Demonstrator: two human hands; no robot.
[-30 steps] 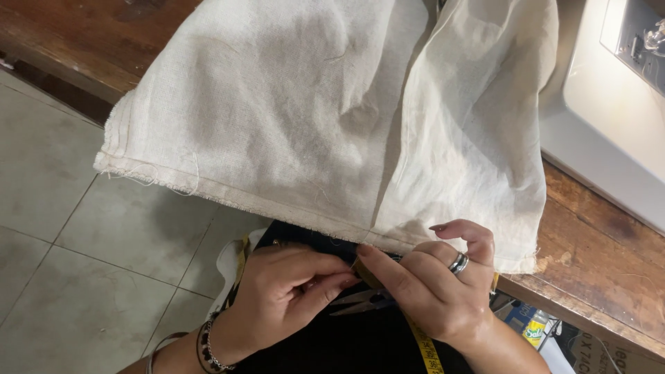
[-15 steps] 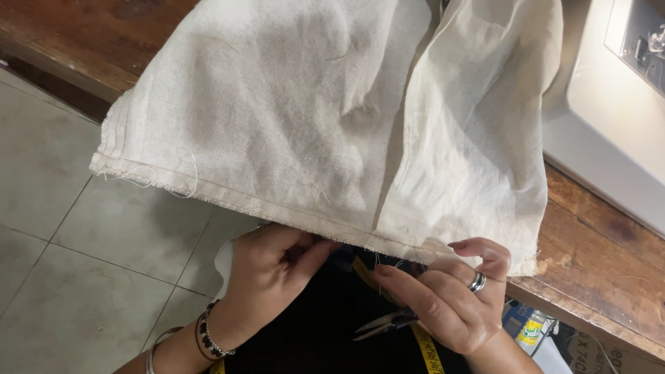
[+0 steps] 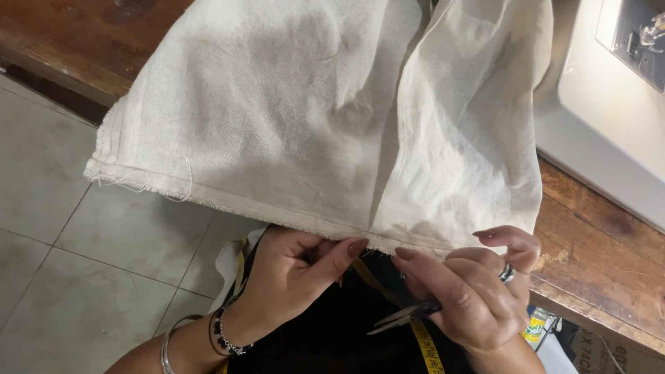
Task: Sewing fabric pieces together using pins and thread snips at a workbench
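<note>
Cream cloth (image 3: pixel 312 118): a coarse woven piece, folded, is laid across the near edge of the wooden bench (image 3: pixel 596 256) and is draped over that edge toward the tiled floor (image 3: pixel 48 263). A stitched hem with frayed threads is seen along its lower border; a loose thread is curled at the hem's left corner.

Left hand (image 3: pixel 291 277): held just below the hem, near the cloth's middle fold. Thumb and forefinger are pressed together at the hem's raw edge, the cloth being pinched there. A beaded bracelet (image 3: pixel 223 339) and a metal bangle (image 3: pixel 170 343) are worn at the wrist.

Right hand (image 3: pixel 471 294): placed beside the left, under the hem's right part. The fingertips are laid against the hem, and small thread snips (image 3: pixel 405 317) are gripped in the curled fingers, blades pointed left. A ring (image 3: pixel 508 272) is worn on one finger.

Yellow measuring tape (image 3: pixel 426 346): seen running down over dark clothing between the hands.

White sewing machine (image 3: pixel 609 111): set on the bench toward its far right corner, just beside the cloth's right side.
</note>
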